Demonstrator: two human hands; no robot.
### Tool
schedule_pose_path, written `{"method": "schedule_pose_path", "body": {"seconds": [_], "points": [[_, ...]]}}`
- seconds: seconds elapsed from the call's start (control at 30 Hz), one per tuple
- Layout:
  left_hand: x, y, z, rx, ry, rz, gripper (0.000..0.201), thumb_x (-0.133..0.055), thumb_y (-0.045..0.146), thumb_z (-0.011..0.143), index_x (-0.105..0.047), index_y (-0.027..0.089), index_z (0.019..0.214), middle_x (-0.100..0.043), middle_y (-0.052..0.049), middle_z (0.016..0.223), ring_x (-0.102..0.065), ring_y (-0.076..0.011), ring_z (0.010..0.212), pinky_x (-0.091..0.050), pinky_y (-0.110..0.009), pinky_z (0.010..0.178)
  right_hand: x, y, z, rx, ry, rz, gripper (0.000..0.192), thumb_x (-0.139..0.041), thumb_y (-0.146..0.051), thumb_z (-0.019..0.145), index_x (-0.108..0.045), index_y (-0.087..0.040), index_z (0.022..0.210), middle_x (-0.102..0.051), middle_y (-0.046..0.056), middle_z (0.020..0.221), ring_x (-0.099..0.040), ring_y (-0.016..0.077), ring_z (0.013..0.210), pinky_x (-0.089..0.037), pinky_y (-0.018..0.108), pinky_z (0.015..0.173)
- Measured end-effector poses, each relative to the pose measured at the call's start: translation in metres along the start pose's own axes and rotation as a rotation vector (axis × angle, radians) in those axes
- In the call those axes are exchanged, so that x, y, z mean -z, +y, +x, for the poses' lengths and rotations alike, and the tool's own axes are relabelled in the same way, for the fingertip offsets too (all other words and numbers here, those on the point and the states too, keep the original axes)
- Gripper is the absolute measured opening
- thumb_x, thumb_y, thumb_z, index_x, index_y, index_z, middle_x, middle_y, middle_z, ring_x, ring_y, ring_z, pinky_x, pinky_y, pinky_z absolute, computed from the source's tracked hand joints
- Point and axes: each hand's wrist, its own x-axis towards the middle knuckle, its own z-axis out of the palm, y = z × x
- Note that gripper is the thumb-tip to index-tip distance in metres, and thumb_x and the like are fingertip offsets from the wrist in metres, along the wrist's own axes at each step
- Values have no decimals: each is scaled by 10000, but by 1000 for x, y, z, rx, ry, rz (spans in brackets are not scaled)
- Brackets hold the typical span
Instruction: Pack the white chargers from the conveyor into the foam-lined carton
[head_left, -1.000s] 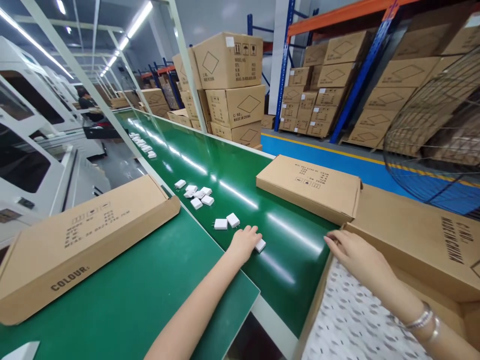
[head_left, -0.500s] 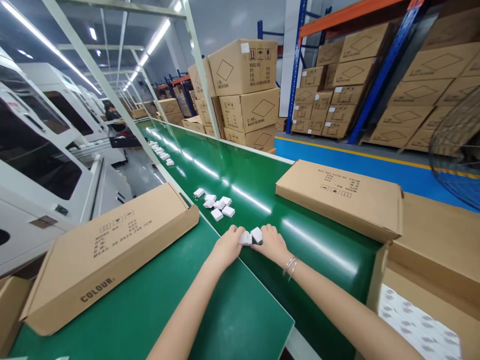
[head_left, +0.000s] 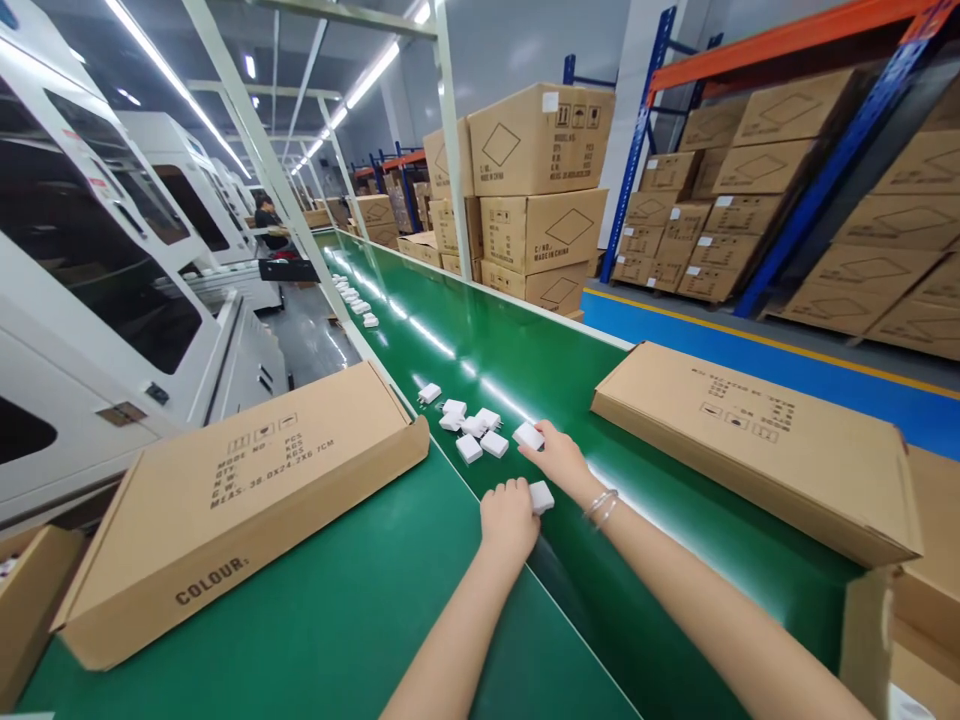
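My left hand (head_left: 510, 518) is closed around a small white charger plug (head_left: 541, 497) at the near edge of the green conveyor belt (head_left: 675, 520). A little farther out, my right hand (head_left: 561, 458) pinches another white charger block (head_left: 528, 436) between thumb and fingers, low over the belt. Just left of it lies a loose cluster of several white charger plugs (head_left: 470, 427), some with metal prongs showing. A single charger plug (head_left: 429, 393) sits slightly apart, behind the cluster. Whether the held blocks touch the belt I cannot tell.
A flat cardboard box (head_left: 247, 500) lies on the green side table at left; another cardboard box (head_left: 750, 440) is at right. More white plugs (head_left: 354, 298) line the belt farther up. Stacked cartons (head_left: 544, 190) stand beyond, and a person (head_left: 266, 212) is far back.
My hands have moved apart; the right has gone forward toward the cluster with its block, while the left stays nearer with the other. The view has turned left.
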Motion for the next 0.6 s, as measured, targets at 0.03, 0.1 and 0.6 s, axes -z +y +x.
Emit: {"method": "schedule_pose_path", "body": {"seconds": [0.03, 0.1, 0.6], "points": [[0, 0, 0, -1, -9, -9, 247, -492, 230, 733, -504, 136, 961, -590, -102, 961, -544, -241, 915, -439, -355, 762, -5, -10, 8, 16, -9, -11, 286, -545, -349, 782, -501, -182, 1010, -637, 47, 897, -594, 182, 808, -393, 244, 640], [-1, -2, 0, -29, -26, -28, 260, -497, 246, 723, -510, 134, 957, -589, -102, 960, -551, -246, 912, -447, -359, 752, -13, -27, 22, 45, -17, -40, 281, -570, -313, 770, -528, -164, 1005, -626, 69, 945, -586, 186, 864, -402, 248, 695], [2, 3, 6, -141, -255, -71, 523, -544, 406, 731, -453, 132, 1167, -538, -128, 1156, -495, -268, 1051, -472, -409, 820, -25, -72, 51, 65, -333, -387, 224, -527, -317, 851, -577, -136, 975, -596, 52, 984, -575, 164, 861, -483, 367, 753]]}}
